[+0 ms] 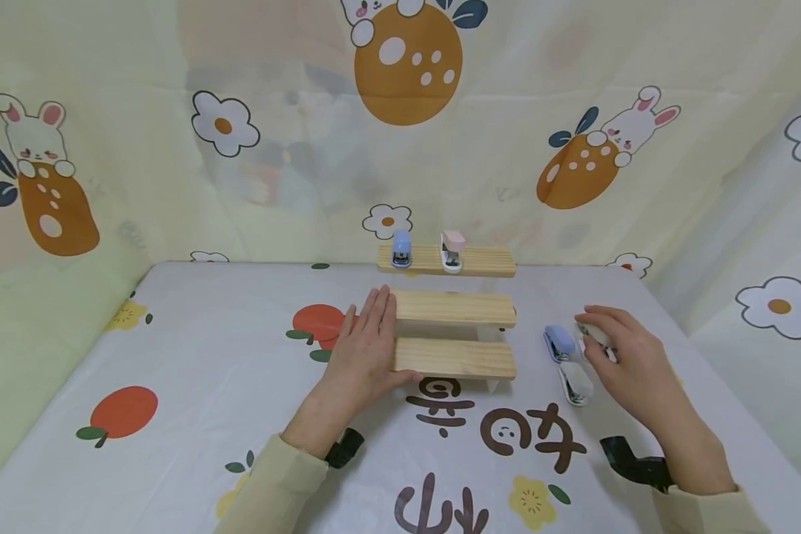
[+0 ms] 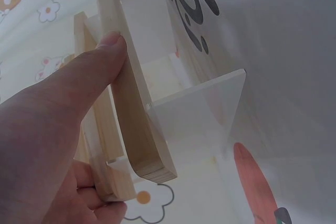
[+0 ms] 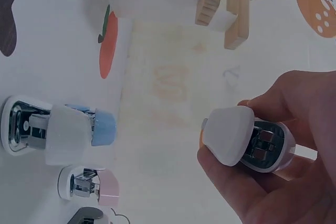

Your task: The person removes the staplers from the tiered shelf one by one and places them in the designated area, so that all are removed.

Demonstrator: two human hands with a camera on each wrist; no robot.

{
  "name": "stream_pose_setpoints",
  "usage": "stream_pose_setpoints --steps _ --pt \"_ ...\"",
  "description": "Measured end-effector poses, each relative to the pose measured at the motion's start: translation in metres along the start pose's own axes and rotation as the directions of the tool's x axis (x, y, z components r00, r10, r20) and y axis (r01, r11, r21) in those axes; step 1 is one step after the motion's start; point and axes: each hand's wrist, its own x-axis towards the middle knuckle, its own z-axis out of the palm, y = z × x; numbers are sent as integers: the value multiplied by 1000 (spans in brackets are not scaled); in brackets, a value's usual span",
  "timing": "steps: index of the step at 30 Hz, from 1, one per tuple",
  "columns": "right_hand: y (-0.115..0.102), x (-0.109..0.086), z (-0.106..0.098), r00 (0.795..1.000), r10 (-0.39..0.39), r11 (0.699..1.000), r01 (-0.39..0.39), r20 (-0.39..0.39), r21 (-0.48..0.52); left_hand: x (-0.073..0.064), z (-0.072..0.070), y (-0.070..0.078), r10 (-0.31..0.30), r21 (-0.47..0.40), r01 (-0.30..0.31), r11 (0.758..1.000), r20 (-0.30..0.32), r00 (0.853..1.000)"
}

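A three-tier wooden display rack (image 1: 454, 358) with white supports stands on the table. My left hand (image 1: 363, 352) grips its left end, the thumb on the front edge of the lowest board and the fingers at the middle board (image 2: 115, 179). To the right of the rack, my right hand (image 1: 634, 367) holds a small white stapler (image 3: 228, 136) between thumb and fingers, above the table. Just left of that hand lie a blue stapler (image 1: 561, 341) and another white stapler (image 1: 577, 383). On the top board, a blue stapler (image 1: 401, 248) sits left of a pink-topped stapler (image 1: 452, 251).
A pink stapler (image 3: 89, 186) and a grey one (image 3: 86, 216) show on the table in the right wrist view. The patterned cloth (image 1: 173, 460) covers the tabletop. A printed curtain (image 1: 294, 178) hangs right behind the rack.
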Motion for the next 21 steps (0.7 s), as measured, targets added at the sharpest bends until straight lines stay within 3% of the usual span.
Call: stream_pose_setpoints --steps 11,21 --pt "9 -3 -21 978 150 989 -149 142 -18 -1 -3 1 6 -14 -6 1000 -2 1000" --pt "20 -6 -22 947 193 981 -181 256 -72 -1 -2 1 -6 -12 6 1000 12 1000"
